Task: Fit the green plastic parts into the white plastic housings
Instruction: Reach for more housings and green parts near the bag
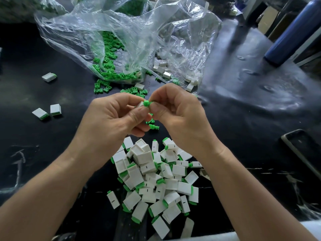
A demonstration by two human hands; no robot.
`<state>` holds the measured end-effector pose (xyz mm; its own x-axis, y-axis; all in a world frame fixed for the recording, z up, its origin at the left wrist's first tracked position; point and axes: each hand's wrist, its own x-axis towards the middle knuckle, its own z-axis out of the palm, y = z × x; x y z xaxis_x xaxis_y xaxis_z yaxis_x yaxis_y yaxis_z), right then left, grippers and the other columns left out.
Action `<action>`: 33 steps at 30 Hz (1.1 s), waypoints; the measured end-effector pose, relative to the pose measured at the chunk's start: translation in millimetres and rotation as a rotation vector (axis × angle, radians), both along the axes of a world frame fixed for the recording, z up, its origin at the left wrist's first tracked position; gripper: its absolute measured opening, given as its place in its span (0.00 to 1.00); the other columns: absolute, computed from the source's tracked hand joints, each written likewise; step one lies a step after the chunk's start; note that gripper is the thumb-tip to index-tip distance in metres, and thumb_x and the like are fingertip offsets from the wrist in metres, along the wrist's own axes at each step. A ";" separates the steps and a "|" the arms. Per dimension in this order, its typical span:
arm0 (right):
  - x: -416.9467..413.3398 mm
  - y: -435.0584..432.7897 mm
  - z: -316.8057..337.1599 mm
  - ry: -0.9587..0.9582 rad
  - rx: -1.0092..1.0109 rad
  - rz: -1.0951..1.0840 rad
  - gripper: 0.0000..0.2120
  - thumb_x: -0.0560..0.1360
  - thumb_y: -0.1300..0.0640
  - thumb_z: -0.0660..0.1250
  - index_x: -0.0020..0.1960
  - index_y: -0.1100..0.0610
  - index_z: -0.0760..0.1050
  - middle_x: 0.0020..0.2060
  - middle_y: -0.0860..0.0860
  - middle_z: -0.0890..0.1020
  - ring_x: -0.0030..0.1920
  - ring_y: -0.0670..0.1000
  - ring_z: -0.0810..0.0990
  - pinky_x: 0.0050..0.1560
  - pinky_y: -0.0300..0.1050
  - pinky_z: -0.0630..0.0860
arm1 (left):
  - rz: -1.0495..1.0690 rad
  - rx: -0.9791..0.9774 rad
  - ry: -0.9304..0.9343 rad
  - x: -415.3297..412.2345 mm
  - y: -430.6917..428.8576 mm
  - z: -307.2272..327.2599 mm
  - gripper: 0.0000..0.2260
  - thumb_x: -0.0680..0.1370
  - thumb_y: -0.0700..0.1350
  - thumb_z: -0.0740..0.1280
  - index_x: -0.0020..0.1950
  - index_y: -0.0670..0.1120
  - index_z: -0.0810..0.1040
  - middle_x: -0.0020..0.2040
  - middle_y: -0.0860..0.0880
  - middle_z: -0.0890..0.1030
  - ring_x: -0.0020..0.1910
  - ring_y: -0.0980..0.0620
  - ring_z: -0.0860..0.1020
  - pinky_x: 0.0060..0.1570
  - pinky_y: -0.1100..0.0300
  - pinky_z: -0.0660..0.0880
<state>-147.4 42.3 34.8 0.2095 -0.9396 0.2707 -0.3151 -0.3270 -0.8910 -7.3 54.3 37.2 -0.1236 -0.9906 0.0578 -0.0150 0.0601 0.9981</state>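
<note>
where both hands meet over black table (243, 110), left hand (118, 119) curled round white housing (140, 104), mostly hidden. right hand (177, 115) thumb and forefinger clamped on green part (146, 103), touching housing end. finished pile (156, 176) near; clear bag (139, 32), loose green parts (107, 54) far.

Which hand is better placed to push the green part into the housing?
Probably the right hand: it pinches the green part at the white housing, which the left hand grips.
</note>
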 end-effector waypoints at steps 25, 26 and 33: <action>-8.9 1.7 11.9 0.277 0.058 0.021 0.12 0.78 0.57 0.60 0.36 0.50 0.68 0.30 0.47 0.77 0.35 0.49 0.76 0.42 0.51 0.74 | -0.035 -0.059 -0.110 -1.6 2.7 0.0 0.06 0.66 0.45 0.65 0.39 0.46 0.79 0.32 0.43 0.80 0.25 0.49 0.78 0.26 0.61 0.77; -8.3 2.7 12.2 0.303 0.053 0.030 0.11 0.79 0.57 0.59 0.37 0.52 0.67 0.31 0.48 0.77 0.35 0.49 0.75 0.43 0.52 0.73 | -0.029 -0.060 -0.117 -1.8 2.8 -0.2 0.06 0.66 0.45 0.65 0.39 0.47 0.79 0.32 0.43 0.81 0.25 0.49 0.79 0.26 0.60 0.78; -5.4 4.7 12.2 0.369 0.022 0.031 0.13 0.80 0.55 0.56 0.38 0.57 0.67 0.32 0.54 0.77 0.33 0.53 0.73 0.40 0.51 0.71 | -0.015 -0.041 -0.087 -1.7 2.1 0.3 0.05 0.66 0.45 0.65 0.38 0.47 0.79 0.31 0.44 0.81 0.25 0.49 0.79 0.26 0.61 0.77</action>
